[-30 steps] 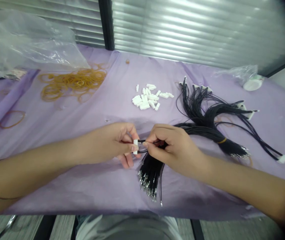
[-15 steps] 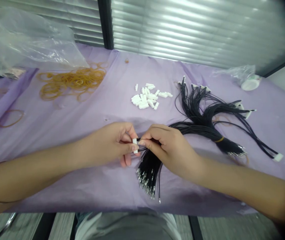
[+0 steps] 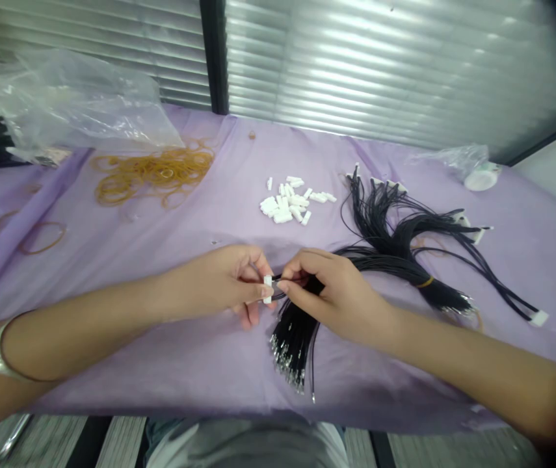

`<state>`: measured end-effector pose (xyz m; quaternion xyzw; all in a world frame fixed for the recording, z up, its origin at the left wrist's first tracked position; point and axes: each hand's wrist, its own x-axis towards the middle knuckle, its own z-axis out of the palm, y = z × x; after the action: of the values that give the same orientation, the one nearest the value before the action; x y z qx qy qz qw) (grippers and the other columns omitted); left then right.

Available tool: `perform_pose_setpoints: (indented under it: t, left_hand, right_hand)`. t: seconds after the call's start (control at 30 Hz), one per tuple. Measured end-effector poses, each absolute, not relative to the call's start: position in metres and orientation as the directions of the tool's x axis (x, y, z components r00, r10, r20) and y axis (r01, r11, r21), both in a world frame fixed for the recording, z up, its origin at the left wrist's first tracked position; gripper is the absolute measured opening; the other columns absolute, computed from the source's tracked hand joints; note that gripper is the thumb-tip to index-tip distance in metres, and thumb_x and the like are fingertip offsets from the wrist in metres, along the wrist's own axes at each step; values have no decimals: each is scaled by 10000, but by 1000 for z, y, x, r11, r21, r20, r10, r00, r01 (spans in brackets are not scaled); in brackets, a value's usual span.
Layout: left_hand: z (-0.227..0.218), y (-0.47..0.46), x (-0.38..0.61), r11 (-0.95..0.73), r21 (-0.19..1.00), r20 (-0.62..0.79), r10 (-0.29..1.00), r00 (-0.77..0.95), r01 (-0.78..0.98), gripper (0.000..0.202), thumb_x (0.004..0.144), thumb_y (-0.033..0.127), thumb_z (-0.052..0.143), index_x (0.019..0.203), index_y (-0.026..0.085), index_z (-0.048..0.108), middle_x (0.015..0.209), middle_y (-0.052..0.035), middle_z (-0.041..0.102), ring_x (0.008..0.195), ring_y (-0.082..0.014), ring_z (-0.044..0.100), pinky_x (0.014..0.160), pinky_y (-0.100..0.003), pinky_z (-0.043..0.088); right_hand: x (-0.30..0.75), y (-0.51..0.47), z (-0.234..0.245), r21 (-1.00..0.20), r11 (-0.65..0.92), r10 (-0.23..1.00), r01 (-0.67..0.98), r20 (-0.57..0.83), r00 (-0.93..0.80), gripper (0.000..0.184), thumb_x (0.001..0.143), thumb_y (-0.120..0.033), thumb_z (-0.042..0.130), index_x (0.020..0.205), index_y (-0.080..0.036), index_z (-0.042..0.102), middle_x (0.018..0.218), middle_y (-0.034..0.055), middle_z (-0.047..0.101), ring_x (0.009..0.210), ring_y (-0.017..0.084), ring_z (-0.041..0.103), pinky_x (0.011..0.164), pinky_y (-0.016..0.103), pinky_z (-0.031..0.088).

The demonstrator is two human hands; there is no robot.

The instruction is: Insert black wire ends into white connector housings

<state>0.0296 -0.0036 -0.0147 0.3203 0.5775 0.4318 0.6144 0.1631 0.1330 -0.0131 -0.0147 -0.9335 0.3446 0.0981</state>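
Between thumb and fingers, my left hand pinches a small white connector housing. Black wires run from its right side toward my right hand, whose thumb and forefinger are closed on a thin black wire close to the housing. Below the right hand, a bundle of black wires fans out on the cloth with bare metal terminals at the ends. Whether the pinched wire's tip is inside the housing is too small to tell. Beyond both hands lies a loose pile of white connector housings.
On the right are finished-looking black wire harnesses with white connectors, and a rubber-banded wire bundle. Tangled yellow rubber bands and a clear plastic bag sit back left. A white roll stands back right on the purple cloth.
The view has shifted slightly, so the table things appear a little lower. My right fingers have drawn slightly away from the housing; my left hand still grips it.
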Motion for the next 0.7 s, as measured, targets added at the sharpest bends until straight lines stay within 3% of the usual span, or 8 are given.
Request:
perform_pose_setpoints:
  t: [0.33, 0.7]
  left_hand:
    - [-19, -3, 9, 445, 857, -410, 895, 177, -262, 122, 774, 137, 587, 827, 134, 477, 806, -43, 661, 722, -148, 654, 660, -273, 539]
    - [-12, -1, 17, 492, 827, -488, 869, 89, -272, 118, 769, 143, 586, 780, 139, 468, 614, 7, 627, 574, -127, 635, 580, -248, 535]
  right_hand:
    - [163, 140, -18, -615, 753, -34, -233, 317, -948, 77, 837, -174, 522, 786, -122, 546, 735, 15, 526, 714, 90, 466, 668, 203, 373]
    - [160, 130, -21, -607, 769, 21, -202, 340, -940, 116, 839, -143, 497, 735, -110, 537, 728, 26, 534, 709, 102, 473, 674, 216, 386]
